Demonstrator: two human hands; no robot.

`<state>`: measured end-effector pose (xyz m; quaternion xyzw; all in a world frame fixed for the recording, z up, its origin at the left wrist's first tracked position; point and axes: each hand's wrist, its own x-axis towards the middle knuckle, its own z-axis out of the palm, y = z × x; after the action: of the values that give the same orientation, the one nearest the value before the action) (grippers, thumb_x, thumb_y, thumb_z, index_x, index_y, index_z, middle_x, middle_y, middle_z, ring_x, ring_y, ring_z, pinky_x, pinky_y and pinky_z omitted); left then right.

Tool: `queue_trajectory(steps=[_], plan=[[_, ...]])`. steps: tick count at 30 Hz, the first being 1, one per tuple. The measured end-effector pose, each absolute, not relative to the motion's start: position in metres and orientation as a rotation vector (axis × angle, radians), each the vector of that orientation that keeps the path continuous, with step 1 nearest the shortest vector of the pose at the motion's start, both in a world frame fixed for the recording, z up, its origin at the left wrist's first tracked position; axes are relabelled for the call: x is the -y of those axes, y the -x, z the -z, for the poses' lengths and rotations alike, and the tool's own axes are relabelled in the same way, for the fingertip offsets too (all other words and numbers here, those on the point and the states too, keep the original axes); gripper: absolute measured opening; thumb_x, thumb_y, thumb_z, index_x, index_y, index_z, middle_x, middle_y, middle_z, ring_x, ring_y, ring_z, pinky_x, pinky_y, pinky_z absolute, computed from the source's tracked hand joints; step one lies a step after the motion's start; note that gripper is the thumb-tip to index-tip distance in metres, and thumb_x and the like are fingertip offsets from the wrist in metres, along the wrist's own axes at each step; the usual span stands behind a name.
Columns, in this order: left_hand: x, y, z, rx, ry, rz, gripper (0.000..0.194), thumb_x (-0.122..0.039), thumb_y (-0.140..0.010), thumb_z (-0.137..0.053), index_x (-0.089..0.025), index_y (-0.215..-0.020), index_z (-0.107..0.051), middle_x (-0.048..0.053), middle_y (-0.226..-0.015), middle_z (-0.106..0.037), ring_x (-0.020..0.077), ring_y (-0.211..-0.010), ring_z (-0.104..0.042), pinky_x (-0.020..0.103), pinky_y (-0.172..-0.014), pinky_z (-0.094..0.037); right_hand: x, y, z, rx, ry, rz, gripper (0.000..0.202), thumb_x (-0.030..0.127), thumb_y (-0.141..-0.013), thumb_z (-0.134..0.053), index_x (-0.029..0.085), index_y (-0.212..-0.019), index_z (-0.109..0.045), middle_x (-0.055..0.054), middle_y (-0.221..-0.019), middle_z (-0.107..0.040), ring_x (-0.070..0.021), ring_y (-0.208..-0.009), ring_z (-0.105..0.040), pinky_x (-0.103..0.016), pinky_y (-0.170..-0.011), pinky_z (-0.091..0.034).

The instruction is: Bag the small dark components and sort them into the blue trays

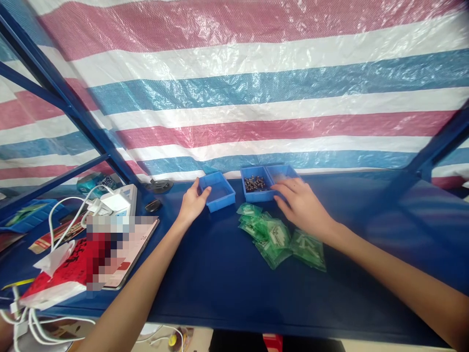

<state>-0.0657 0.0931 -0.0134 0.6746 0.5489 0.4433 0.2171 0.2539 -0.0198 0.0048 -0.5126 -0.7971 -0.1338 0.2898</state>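
My left hand (193, 203) is closed on the left side of a shallow blue plastic bin (222, 201), thumb over the rim and fingers along the outside. No contents show in that bin. To its right, a second blue bin (259, 196) holds many small dark metal pieces (255, 184), too small to name. Against it stands a third blue bin (282, 171), its near side hidden by my right hand (298, 203). The fingers of that hand bend over the near rim, with the thumb lower in front. Small green-printed clear packets (273, 237) lie in a loose pile below the bins.
A striped plastic sheet (256, 98) hangs behind the blue table (220, 288). At left are a power strip (128, 200) with white cables, a pink tablet-like object (135, 254), a red package (69, 269) and a black mouse-like object (153, 206). Blue metal posts (88, 132) rise at both sides.
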Motion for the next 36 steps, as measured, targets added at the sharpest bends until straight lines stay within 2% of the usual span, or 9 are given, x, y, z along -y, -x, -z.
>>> queue_trajectory(steps=[4,7,10,12,19,22,27,31,36], plan=[[-0.072,0.052,0.001,-1.538,-2.333,-1.424,0.036,-0.040,-0.102,-0.049,-0.020,-0.127,-0.067,0.013,-0.134,-0.059,0.0272,-0.123,-0.060,0.040,-0.106,-0.047,0.010,-0.265,0.004,2.107,1.564,0.479,0.023,0.028,-0.102,-0.050,0.017,-0.113,-0.068,-0.012,-0.105,-0.074,-0.0315,-0.096,-0.060,-0.042,-0.077,-0.041],[-0.051,0.033,-0.006,-1.404,-2.625,-1.212,0.030,-0.036,-0.104,-0.048,-0.021,-0.121,-0.067,0.008,-0.116,-0.067,0.0241,-0.110,-0.066,0.039,-0.101,-0.048,0.007,-0.266,0.011,2.080,1.583,0.460,0.020,0.030,-0.102,-0.051,0.018,-0.111,-0.066,-0.010,-0.104,-0.076,-0.0307,-0.097,-0.062,-0.039,-0.075,-0.037],[-0.039,0.014,-0.006,-1.285,-2.797,-0.920,0.034,-0.033,-0.104,-0.048,-0.022,-0.135,-0.058,0.008,-0.121,-0.067,0.0247,-0.110,-0.066,0.038,-0.096,-0.049,0.003,-0.266,0.016,2.044,1.555,0.401,0.015,0.028,-0.103,-0.050,0.020,-0.106,-0.063,-0.009,-0.105,-0.077,-0.0291,-0.098,-0.065,-0.037,-0.074,-0.035],[-0.039,0.006,-0.006,-1.262,-2.804,-0.845,0.037,-0.033,-0.104,-0.047,-0.022,-0.139,-0.054,0.008,-0.122,-0.068,0.0253,-0.110,-0.066,0.037,-0.092,-0.051,0.000,-0.267,0.020,2.034,1.536,0.381,0.013,0.028,-0.103,-0.050,0.020,-0.102,-0.061,-0.009,-0.106,-0.077,-0.0279,-0.096,-0.067,-0.036,-0.074,-0.033],[-0.053,-0.005,-0.006,-1.231,-2.670,-0.868,0.032,-0.046,-0.100,-0.057,-0.033,-0.128,-0.066,-0.003,-0.106,-0.074,0.0161,-0.085,-0.070,0.026,-0.071,-0.048,-0.005,-0.270,0.023,2.009,1.469,0.311,0.014,0.026,-0.103,-0.050,0.021,-0.096,-0.061,-0.008,-0.105,-0.078,-0.0275,-0.096,-0.070,-0.035,-0.074,-0.032],[-0.055,-0.008,0.002,-1.263,-2.736,-0.933,0.030,-0.050,-0.099,-0.059,-0.035,-0.122,-0.072,-0.004,-0.099,-0.074,0.0154,-0.087,-0.069,0.027,-0.072,-0.044,-0.004,-0.269,0.022,2.006,1.475,0.276,0.012,0.024,-0.102,-0.050,0.022,-0.097,-0.060,-0.007,-0.106,-0.078,-0.0271,-0.096,-0.071,-0.036,-0.075,-0.032],[-0.057,-0.012,0.012,-1.282,-2.768,-0.983,0.028,-0.046,-0.103,-0.054,-0.037,-0.118,-0.075,-0.003,-0.089,-0.072,0.0144,-0.088,-0.067,0.028,-0.072,-0.039,-0.003,-0.270,0.020,2.032,1.488,0.283,0.018,0.025,-0.104,-0.046,0.022,-0.105,-0.063,-0.008,-0.110,-0.078,-0.0277,-0.097,-0.072,-0.038,-0.075,-0.034],[-0.055,-0.013,0.010,-1.295,-2.732,-1.008,0.028,-0.044,-0.104,-0.052,-0.036,-0.114,-0.076,-0.004,-0.089,-0.072,0.0134,-0.085,-0.067,0.029,-0.071,-0.037,-0.004,-0.273,0.019,2.106,1.501,0.356,0.029,0.027,-0.105,-0.045,0.021,-0.128,-0.061,-0.010,-0.117,-0.077,-0.0272,-0.096,-0.073,-0.039,-0.077,-0.038],[-0.052,-0.013,0.006,-1.290,-2.724,-0.957,0.028,-0.040,-0.105,-0.051,-0.036,-0.119,-0.074,-0.004,-0.095,-0.074,0.0142,-0.090,-0.067,0.030,-0.074,-0.038,-0.004,-0.276,0.018,2.136,1.503,0.408,0.034,0.029,-0.106,-0.045,0.019,-0.132,-0.064,-0.011,-0.118,-0.077,-0.0274,-0.093,-0.074,-0.041,-0.078,-0.042]])
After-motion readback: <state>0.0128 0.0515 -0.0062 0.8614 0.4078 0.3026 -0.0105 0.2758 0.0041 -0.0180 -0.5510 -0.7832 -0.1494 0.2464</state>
